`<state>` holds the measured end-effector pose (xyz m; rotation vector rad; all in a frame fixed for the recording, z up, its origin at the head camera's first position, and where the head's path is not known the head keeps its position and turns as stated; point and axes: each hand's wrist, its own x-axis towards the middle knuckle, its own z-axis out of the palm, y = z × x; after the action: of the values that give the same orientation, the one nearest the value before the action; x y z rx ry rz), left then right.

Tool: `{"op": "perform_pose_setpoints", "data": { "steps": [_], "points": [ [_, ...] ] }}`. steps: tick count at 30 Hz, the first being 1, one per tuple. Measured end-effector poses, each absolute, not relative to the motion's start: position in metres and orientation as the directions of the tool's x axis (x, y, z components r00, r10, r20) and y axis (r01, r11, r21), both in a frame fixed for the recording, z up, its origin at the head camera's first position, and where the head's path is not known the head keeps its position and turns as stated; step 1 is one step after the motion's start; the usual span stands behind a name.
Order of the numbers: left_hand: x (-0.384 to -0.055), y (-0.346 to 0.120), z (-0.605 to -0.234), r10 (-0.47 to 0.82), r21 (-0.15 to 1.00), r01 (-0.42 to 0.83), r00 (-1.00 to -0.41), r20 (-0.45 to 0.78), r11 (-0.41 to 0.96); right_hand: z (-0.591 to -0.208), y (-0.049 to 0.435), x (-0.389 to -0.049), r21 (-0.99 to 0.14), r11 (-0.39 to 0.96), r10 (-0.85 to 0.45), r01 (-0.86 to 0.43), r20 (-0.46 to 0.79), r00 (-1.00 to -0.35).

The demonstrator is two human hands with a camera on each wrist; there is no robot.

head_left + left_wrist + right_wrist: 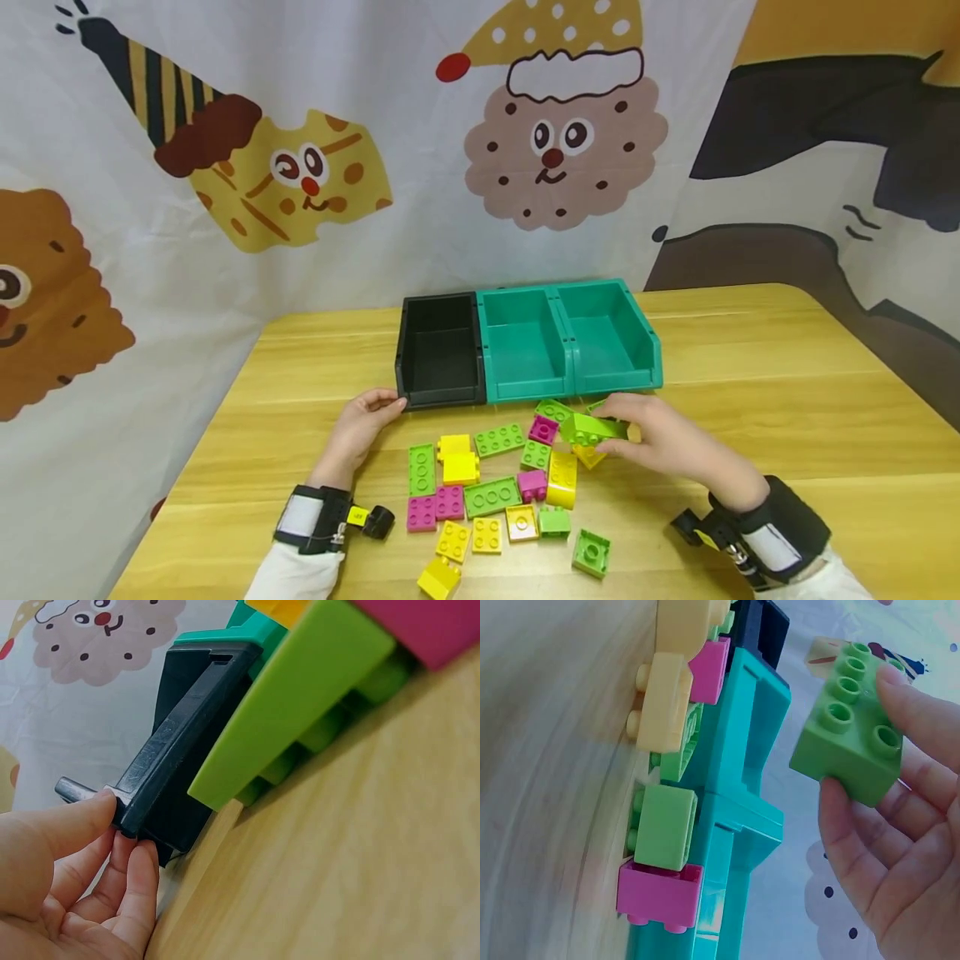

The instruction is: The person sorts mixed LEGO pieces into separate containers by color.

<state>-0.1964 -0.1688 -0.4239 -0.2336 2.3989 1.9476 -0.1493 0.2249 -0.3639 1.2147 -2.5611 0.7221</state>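
Note:
At the front left corner of the black bin [441, 397], my left hand [362, 427] pinches the rim. In the left wrist view the thumb lies on top of the bin's edge [176, 742] and the fingers are beneath it. My right hand [663, 437] grips a green toy brick [588, 428] above the right side of the scattered bricks. The right wrist view shows this green brick [840, 742] tilted, studs visible, between thumb and fingers. Below it in the head view, a yellow brick [588, 456] is partly hidden.
Two joined teal bins [528, 389] stand right of the black one, against the patterned cloth [420, 250]. Green, yellow and magenta bricks lie loose before them, including a long green brick [491, 497], a magenta brick [422, 513] and a green brick [592, 553] nearer the front.

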Motion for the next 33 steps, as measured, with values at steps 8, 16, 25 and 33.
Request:
{"op": "perform_pose_setpoints", "data": {
  "steps": [8,16,25,33],
  "points": [
    [-0.197,-0.168,-0.424,-0.087,0.978,-0.137,-0.988,-0.125,0.156,-0.361,0.227,-0.158,-0.391,0.630,-0.518,-0.670,0.432,-0.739],
    [-0.199,-0.171,-0.426,-0.080,0.980,-0.136,-0.989,-0.126,0.144,-0.341,0.239,-0.177,-0.632,0.714,-0.122,-0.301,0.312,-0.942],
    [-0.198,-0.171,-0.427,-0.077,0.983,-0.137,-0.989,-0.128,0.122,-0.339,0.244,-0.196,-0.702,0.683,-0.072,-0.200,0.208,-0.975],
    [-0.198,-0.172,-0.427,-0.079,0.979,-0.131,-0.990,-0.120,0.155,-0.344,0.243,-0.212,-0.626,0.760,-0.077,-0.171,0.175,-0.982]
  ]
}}
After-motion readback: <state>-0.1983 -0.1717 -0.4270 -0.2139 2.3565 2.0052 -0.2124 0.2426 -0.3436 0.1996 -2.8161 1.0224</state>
